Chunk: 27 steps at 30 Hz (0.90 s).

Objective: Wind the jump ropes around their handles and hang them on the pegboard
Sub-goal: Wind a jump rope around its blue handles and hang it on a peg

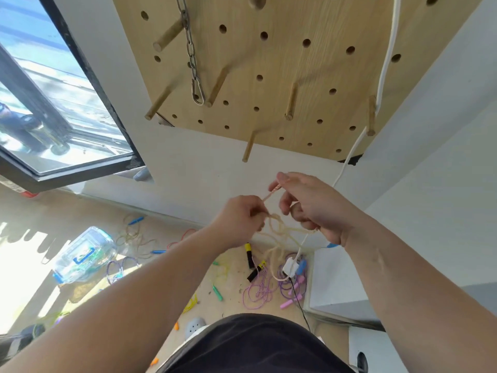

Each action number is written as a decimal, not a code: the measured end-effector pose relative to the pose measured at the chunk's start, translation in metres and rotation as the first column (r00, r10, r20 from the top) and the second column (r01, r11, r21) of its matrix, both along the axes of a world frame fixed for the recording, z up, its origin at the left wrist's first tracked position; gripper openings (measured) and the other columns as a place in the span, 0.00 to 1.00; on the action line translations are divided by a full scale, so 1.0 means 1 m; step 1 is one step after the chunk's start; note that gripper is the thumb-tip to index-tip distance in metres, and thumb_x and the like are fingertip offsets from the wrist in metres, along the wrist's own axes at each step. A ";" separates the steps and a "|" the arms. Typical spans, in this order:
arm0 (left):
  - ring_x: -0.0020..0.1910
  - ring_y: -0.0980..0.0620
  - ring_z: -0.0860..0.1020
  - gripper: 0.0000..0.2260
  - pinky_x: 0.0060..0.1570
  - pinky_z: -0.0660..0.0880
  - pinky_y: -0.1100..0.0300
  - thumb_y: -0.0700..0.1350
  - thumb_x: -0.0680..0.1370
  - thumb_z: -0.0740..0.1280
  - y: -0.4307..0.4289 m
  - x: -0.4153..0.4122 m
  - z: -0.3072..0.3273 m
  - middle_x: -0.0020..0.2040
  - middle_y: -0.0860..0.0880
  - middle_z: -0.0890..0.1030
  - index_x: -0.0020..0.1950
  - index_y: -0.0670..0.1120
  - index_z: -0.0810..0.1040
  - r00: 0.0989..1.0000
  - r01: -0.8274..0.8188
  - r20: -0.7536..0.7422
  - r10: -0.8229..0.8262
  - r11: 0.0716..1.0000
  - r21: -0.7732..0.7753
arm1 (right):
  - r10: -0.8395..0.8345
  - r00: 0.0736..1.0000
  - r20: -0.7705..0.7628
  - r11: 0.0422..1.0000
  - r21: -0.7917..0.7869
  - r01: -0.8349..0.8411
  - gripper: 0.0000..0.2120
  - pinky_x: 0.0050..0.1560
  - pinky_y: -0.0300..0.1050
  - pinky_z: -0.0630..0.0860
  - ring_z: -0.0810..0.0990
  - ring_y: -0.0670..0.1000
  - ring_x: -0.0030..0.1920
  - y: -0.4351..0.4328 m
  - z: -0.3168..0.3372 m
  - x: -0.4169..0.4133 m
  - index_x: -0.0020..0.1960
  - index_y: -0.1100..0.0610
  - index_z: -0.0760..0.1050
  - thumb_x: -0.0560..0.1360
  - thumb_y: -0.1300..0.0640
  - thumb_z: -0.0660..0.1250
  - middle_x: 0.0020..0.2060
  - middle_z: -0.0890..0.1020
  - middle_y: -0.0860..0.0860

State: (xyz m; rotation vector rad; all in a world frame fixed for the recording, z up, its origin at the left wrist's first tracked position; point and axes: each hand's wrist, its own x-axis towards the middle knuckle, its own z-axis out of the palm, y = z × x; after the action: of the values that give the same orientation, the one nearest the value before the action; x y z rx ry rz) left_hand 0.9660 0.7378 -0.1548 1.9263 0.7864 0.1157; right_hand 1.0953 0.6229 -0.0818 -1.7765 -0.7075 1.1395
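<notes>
To your left you have a dark-framed window (53,109), and sunlight falls in patches on the pale wooden floor (40,211). A metal chain (191,55) hangs high in your view and ends in a snap hook (198,91). A white cord (387,49) runs down on your right, past the white wall (204,162), to a white plug block (290,266) low down, where a thin black cable (298,300) leads off. A clear plastic box (86,251) with blue clips lies on the floor at your left; a low white cabinet (336,281) stands at your right
</notes>
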 end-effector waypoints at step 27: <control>0.29 0.48 0.61 0.25 0.34 0.59 0.56 0.58 0.81 0.67 0.059 -0.066 -0.025 0.28 0.49 0.59 0.33 0.44 0.63 0.914 -0.381 -0.112 0.390 0.920 0.092 | -0.449 0.505 -0.737 0.549 0.218 0.807 0.19 0.47 0.51 0.84 0.79 0.53 0.32 -0.039 -0.021 0.071 0.31 0.57 0.71 0.81 0.61 0.58 0.27 0.73 0.53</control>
State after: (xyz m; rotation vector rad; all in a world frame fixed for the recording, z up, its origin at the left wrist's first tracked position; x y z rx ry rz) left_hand 0.8995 0.7963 -0.1801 1.8319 1.2608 0.2644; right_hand 1.1663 0.5837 -0.1024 -0.9048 0.1085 0.7535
